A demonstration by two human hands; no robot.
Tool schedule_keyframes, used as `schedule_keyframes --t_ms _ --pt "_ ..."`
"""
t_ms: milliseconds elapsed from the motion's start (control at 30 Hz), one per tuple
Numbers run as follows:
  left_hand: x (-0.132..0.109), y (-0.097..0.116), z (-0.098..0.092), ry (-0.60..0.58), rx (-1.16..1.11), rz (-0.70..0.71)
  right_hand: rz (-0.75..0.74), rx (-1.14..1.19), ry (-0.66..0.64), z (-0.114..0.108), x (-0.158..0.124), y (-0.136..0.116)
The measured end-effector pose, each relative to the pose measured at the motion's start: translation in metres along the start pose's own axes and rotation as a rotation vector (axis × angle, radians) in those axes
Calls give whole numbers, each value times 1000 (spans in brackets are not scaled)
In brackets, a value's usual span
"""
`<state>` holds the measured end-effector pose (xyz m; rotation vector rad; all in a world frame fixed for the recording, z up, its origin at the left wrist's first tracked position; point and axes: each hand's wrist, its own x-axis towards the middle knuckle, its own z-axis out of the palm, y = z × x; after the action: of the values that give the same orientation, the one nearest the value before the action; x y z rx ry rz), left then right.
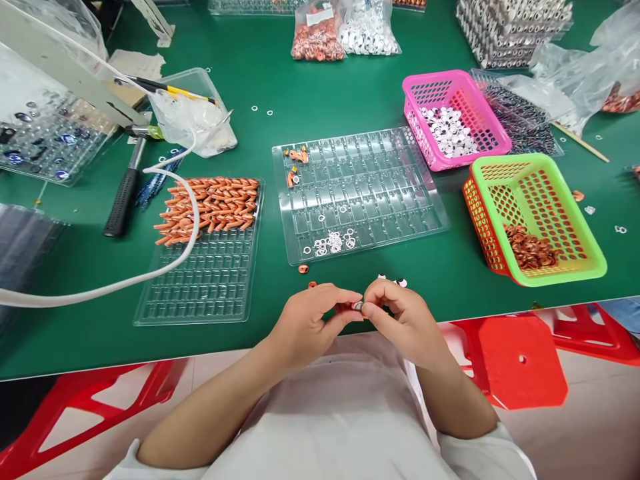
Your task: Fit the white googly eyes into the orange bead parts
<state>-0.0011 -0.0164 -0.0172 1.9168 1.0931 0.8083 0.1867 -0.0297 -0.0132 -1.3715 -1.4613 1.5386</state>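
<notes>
At the table's front edge, my left hand (313, 323) and my right hand (407, 323) meet, both closed in a pinch. Between their fingertips is a small part with an orange and a whitish-grey face (357, 306); fingers cover most of it. Just beyond the right hand lie small white pieces with black centres (401, 283). An orange ring-like piece (303, 269) rests past the left hand. In front of both hands lies a clear compartment tray (370, 193) with a pile of thin white rings (334, 243) and a few orange assembled parts (299, 156).
Left, a second clear tray (195, 293) holds rows of orange parts (215, 207); a white hose (100, 290) crosses it beside a hammer (123, 200). Right stand a pink basket (433, 81) of white pieces and a green basket (570, 233) of copper-coloured pieces. Filled bags (320, 33) lie behind.
</notes>
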Motion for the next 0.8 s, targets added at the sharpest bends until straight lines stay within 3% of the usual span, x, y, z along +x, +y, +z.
schedule_keyframes --t_ms 200,333,467,800 --pt "-1 -2 2 58 -4 91 35 -23 -45 -1 4 0" --pt "0 0 -1 2 -49 18 23 -94 -68 -5 5 -4" --pt "0 1 -3 -3 -80 -66 -70 -179 -7 -3 3 -9" --pt "-1 1 3 114 19 -90 -293 -428 154 12 -5 3"
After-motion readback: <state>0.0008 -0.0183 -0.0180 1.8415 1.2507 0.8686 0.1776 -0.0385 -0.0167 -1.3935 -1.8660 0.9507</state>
